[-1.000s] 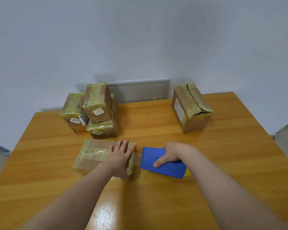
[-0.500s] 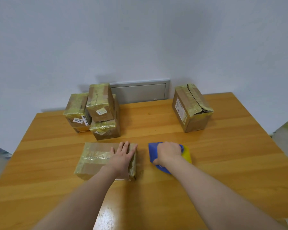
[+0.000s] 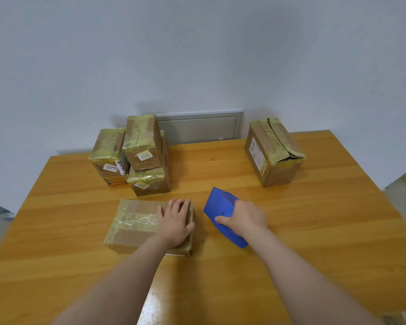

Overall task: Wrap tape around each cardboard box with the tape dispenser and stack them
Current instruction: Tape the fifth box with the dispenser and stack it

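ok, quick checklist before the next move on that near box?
1. Box pinned: left hand lies flat on the near box. Ok.
2. Tool held: right hand grips the blue tape dispenser. Ok.
3. Tape cut: the dispenser sits apart from the box and no strip shows between them, but clear tape may not show. Cannot tell.
4. Stack top: nothing lies on the back-left stack. Ok.
5. Unstacked: the lone box at back right has torn top tape and a lifted edge. Not ok.
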